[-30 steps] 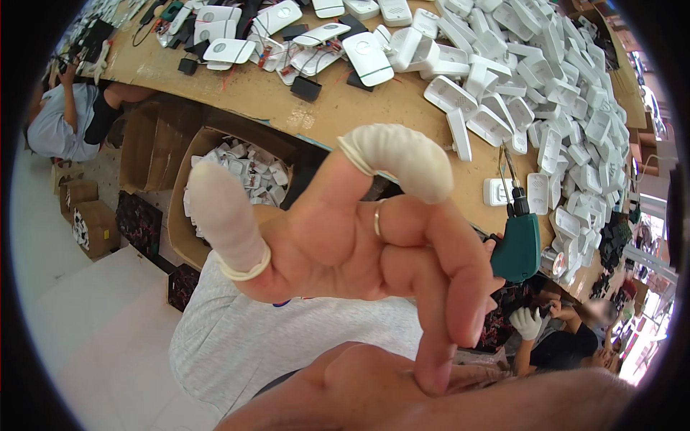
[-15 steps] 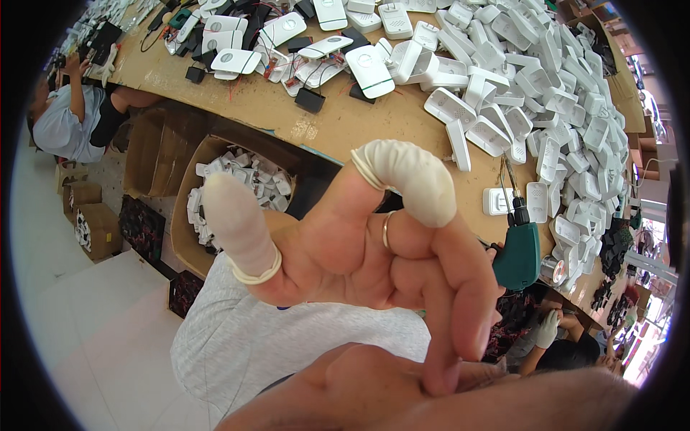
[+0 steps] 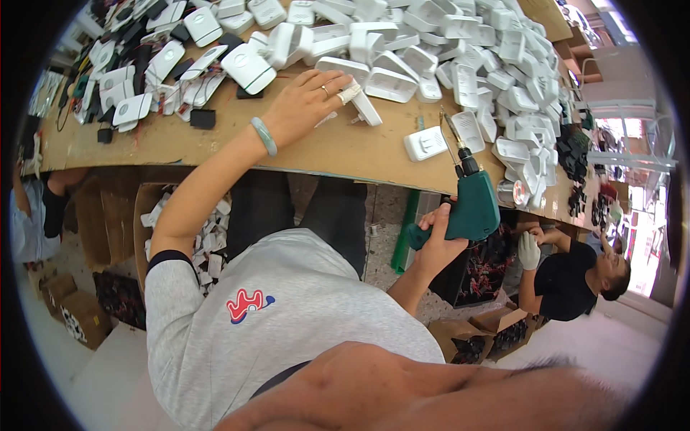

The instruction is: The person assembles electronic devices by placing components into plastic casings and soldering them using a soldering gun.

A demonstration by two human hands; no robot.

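Observation:
My left hand [image 3: 302,108], with pale finger cots, a ring and a jade-coloured bangle, reaches over the table to the near edge of a heap. Its fingers close on the end of a white plastic casing [image 3: 368,109], though the thumb is mostly hidden. In my right hand [image 3: 440,241] is a green pistol-shaped soldering gun [image 3: 474,207], its thin metal tip pointing up and away over the table. Just left of that tip lies a white casing with plug pins [image 3: 425,144]. An open white shell [image 3: 468,131] rests behind the tip.
Heaped white shells [image 3: 460,50] cover the far table [image 3: 237,154]. White units with wires and black blocks [image 3: 133,109] lie at left. A solder wire reel [image 3: 512,192] stands at right. Below are a carton of white parts [image 3: 147,197] and, at right, a seated co-worker [image 3: 568,276].
My left hand, open close to the camera before, has moved away to the table and closed on a white casing. The view has shifted, and the right hand with the soldering gun now shows more fully.

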